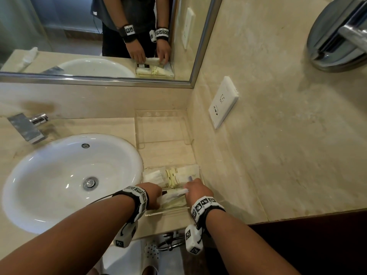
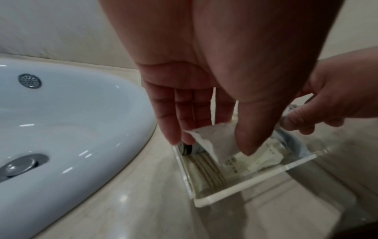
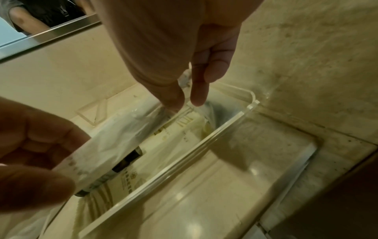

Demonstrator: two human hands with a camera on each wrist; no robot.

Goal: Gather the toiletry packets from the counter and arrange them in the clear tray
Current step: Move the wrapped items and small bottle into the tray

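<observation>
Held the long white packet [image 1: 174, 195] by its two ends, crosswise and low over the near half of the clear tray [image 1: 166, 212], not yet lying flat. Pinched its left end between thumb and fingers of the left hand [image 1: 153, 193], with the fingers pointing down and only lightly bent. Nipped the crinkled right end between thumb and forefinger of the right hand [image 1: 195, 192], leaving the other fingers spare. Probably gripped it at both ends to keep the limp wrapper straight, in line with the tray's near rim, and to lower it level rather than end first. Already had several cream and white packets [image 1: 174, 176] laid side by side along the tray's far half, plus printed sachets beneath the held one, which likely explained the careful, shallow approach: easy to ruck those up. Had the tray standing near the front right corner of the counter [image 1: 168, 153], by the side wall and just right of the sink [image 1: 69, 179]. Had a second clear tray [image 1: 162, 126] in the counter's far right corner. Saw no loose packet on the counter in the head view, so judged the gathering close to done. Glimpsed in the mirror [image 1: 99, 78], though, something white [image 1: 29, 55] towards the counter's left end, too blurred to name.
</observation>
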